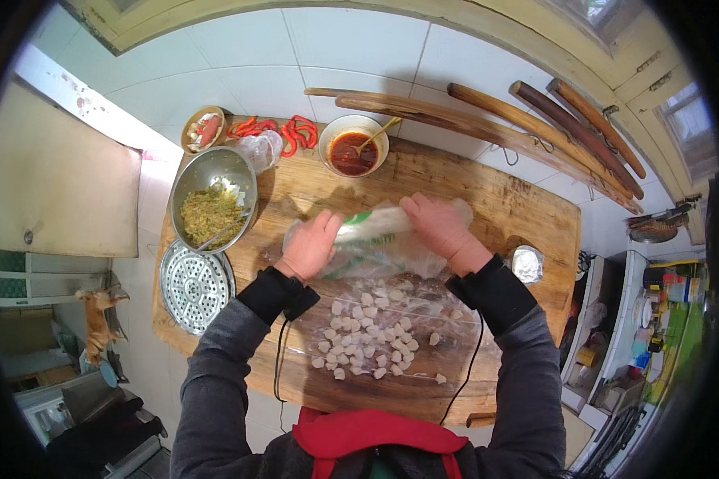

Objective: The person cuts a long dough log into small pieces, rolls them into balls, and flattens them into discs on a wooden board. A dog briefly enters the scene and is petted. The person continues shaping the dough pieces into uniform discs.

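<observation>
My left hand (pixel 313 244) and my right hand (pixel 438 230) grip the two sides of a rolled clear plastic bag (pixel 374 227) with green print. It stretches between them above the middle of the wooden table, and its loose lower part hangs toward me. Just below it, many small pieces of pale dough (pixel 365 335) lie scattered on the floured surface. To the left stands a metal bowl (pixel 186 173) of chopped greenish filling with a spoon in it. A perforated metal steamer plate (pixel 195 287) lies partly under that bowl. My fingertips are partly hidden behind the bag.
At the back of the wooden table (pixel 515 215) stand a bowl of red sauce (pixel 355 145) with a spoon, red chili peppers (pixel 299 135) and a small basket (pixel 204 129). A container of white powder (pixel 527 264) is at right. Wooden poles (pixel 485 120) hang along the wall.
</observation>
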Action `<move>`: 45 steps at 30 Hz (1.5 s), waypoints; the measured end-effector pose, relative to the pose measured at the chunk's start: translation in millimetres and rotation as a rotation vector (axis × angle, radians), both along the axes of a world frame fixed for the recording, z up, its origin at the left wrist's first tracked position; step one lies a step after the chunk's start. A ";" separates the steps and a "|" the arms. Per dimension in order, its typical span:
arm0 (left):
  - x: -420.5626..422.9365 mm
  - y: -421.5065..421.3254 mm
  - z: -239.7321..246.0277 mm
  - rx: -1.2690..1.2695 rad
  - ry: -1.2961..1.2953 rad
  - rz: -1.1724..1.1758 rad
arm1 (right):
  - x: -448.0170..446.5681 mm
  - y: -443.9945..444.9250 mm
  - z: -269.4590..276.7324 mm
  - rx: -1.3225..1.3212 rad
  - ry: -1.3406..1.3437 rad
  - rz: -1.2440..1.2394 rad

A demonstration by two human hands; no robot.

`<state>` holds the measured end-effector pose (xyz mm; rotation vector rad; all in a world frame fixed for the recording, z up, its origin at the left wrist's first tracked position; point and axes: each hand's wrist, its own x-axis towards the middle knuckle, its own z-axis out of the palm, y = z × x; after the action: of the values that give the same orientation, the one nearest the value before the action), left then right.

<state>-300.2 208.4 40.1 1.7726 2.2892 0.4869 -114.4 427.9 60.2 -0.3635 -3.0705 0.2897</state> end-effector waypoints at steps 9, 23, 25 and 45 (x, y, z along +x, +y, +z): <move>-22.1 22.6 -32.0 0.127 0.458 -0.272 | 15.1 21.6 -44.2 0.287 0.300 0.063; -41.7 28.3 -22.2 -0.216 -0.112 0.099 | 6.7 13.4 -37.8 -0.068 -0.059 -0.274; -34.2 13.3 -15.6 -0.039 -0.112 0.107 | 14.7 -3.6 -33.7 -0.127 0.040 -0.282; -38.9 38.9 -53.1 0.075 0.248 0.185 | -10.6 14.2 -57.4 0.067 0.200 -0.284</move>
<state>-339.2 247.3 -13.0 1.7507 2.6549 0.4076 -125.0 442.1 2.8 -0.7105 -2.7787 0.1970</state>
